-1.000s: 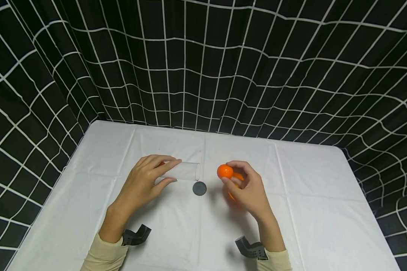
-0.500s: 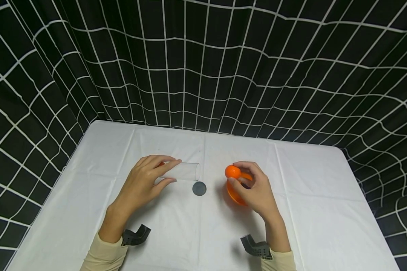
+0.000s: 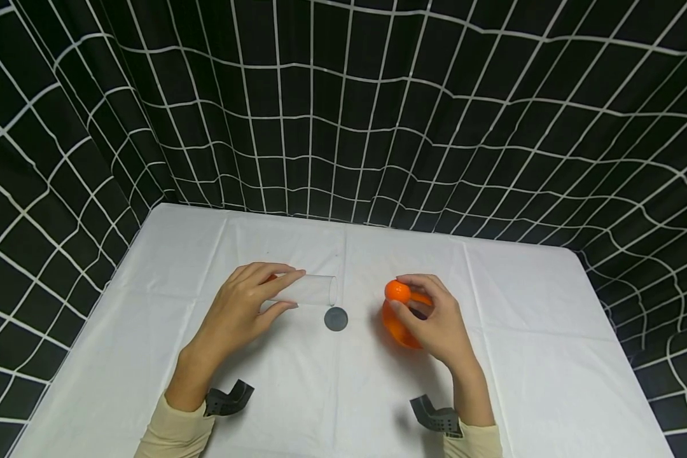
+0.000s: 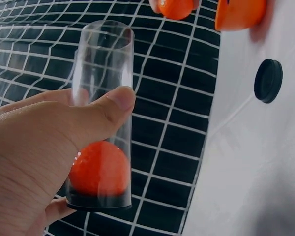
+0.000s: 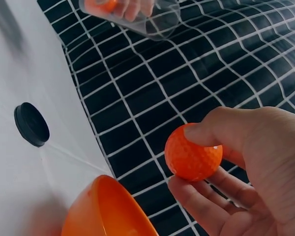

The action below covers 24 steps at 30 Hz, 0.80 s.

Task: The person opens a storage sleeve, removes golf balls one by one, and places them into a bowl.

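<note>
My left hand grips a clear plastic tube lying nearly level, its uncovered end toward the right. Inside, at the tube's black-capped end, sits one orange golf ball; the hand mostly hides it in the head view. Between thumb and fingertips my right hand pinches a second, dimpled orange golf ball. Partly covered by that hand, an orange bowl stands on the table, and the pinched ball overlaps its far rim in the head view.
A round black cap lies on the white-clothed table between the hands, just below the tube's uncovered end. Black netted curtain with white grid lines rises behind the table and at both sides. Each wrist wears a dark camera mount.
My right hand has shifted to the right with the golf ball, away from the tube and over the orange bowl. The left hand and tube stay in place.
</note>
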Tool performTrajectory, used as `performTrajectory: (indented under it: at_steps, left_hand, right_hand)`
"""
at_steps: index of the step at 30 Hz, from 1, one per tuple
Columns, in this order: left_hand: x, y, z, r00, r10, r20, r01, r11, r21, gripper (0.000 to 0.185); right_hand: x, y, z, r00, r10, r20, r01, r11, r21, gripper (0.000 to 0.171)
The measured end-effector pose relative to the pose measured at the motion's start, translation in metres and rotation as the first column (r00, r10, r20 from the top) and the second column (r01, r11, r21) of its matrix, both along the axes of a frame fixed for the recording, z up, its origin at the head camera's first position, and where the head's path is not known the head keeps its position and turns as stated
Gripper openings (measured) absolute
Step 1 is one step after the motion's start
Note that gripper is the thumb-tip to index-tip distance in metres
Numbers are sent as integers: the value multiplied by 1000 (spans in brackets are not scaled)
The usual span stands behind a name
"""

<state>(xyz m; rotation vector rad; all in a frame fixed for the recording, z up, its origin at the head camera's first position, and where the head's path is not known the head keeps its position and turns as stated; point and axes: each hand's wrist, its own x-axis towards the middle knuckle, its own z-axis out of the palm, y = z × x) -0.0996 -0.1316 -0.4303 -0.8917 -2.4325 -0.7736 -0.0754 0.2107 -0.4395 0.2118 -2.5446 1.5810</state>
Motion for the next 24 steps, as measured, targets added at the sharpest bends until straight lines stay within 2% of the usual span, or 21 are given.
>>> performTrajectory:
  at_steps: [8,24]
  left_hand:
    - [2,0,3,1000,0,0,0,1000,-1,50]
    - [3,1,3,1000,-7,-5,7,1000,-7,50]
  right_hand:
    - [0,7,-4,999,7,-35,-5,998,62,38]
    - [1,15,-5,1000,8,3,-8,990,139,40]
